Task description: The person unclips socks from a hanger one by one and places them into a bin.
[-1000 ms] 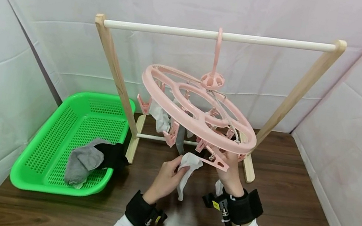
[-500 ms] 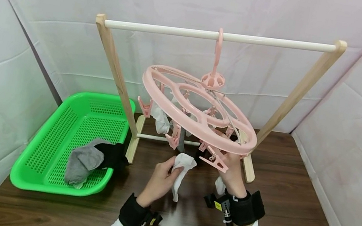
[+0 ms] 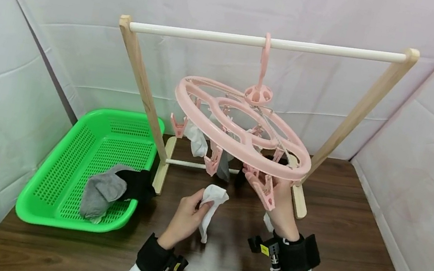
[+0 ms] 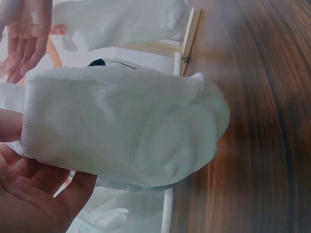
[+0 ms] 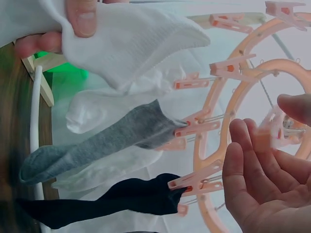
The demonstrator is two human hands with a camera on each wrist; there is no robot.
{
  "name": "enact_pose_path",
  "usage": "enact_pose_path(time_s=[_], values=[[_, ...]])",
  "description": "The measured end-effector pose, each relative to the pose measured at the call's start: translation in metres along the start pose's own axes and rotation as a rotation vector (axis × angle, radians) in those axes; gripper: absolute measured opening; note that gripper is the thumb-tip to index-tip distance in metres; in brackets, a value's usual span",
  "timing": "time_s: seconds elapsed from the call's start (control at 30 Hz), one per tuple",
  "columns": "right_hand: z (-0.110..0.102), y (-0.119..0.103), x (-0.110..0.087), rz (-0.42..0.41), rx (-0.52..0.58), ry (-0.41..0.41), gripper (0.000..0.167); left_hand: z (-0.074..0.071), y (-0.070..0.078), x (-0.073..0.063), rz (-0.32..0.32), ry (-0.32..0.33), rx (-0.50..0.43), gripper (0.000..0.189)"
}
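A white sock (image 3: 212, 200) hangs from my left hand (image 3: 184, 219), pinched at its cuff between thumb and fingers. The left wrist view shows the sock (image 4: 126, 126) stretched out sideways from the fingers (image 4: 43, 189). My right hand (image 3: 280, 205) is under the near right rim of the pink round clip hanger (image 3: 237, 146). In the right wrist view its fingers (image 5: 248, 141) are loosely bent, the thumb apart from them, and a blurred pink clothespin (image 5: 272, 128) lies against them. A grey sock (image 5: 107, 138) and a black sock (image 5: 131, 196) hang from other clothespins.
The hanger hooks over a white rod (image 3: 200, 34) on a wooden stand (image 3: 351, 115). A green basket (image 3: 31, 185) at left holds a grey sock (image 3: 102, 190) and a black sock (image 3: 138, 184). Another white sock (image 3: 194, 139) hangs at the hanger's left.
My left hand has drawn left and slightly down with the white sock, away from the hanger. My right hand stays under the rim, where the clothespin by its fingers has turned. The hanger tilts slightly less.
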State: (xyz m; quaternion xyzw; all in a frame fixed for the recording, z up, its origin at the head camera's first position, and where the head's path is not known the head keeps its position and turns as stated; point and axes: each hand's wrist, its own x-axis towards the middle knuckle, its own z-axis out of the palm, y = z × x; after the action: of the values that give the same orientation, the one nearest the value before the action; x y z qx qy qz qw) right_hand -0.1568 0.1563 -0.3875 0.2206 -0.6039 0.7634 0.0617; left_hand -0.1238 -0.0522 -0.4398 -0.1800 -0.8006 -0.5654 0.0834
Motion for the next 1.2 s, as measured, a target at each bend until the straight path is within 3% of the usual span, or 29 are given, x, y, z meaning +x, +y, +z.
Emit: enact_pose_path(time_s=[0.07,0.13,0.27,0.4,0.53,0.77,1.03,1.2], values=[[0.0,0.002,0.002,-0.029,-0.093,0.012,0.034,0.001,-0.011,0.0,-0.001,0.008,0.008,0.017],[0.0,0.005,0.001,0.009,-0.104,0.014,0.034,0.002,-0.023,-0.001,-0.006,0.013,0.009,0.018],[-0.003,0.012,-0.006,0.106,-0.191,0.066,0.028,-0.004,-0.027,-0.001,0.005,0.02,0.031,0.017],[-0.008,0.02,-0.015,0.156,-0.199,0.093,0.029,-0.014,-0.026,0.0,0.027,0.042,0.064,0.016],[-0.012,0.026,-0.021,0.15,-0.187,0.081,0.035,-0.027,-0.025,0.002,0.041,0.086,0.102,0.014],[-0.017,0.033,-0.032,0.172,-0.245,0.066,0.031,-0.05,-0.023,0.002,0.005,0.125,0.126,0.012],[-0.018,0.036,-0.037,0.245,-0.193,0.1,0.033,-0.07,-0.018,0.004,0.073,0.192,0.179,0.015],[-0.021,0.039,-0.04,0.245,-0.219,0.108,0.03,-0.085,-0.015,0.007,0.097,0.214,0.185,0.017]])
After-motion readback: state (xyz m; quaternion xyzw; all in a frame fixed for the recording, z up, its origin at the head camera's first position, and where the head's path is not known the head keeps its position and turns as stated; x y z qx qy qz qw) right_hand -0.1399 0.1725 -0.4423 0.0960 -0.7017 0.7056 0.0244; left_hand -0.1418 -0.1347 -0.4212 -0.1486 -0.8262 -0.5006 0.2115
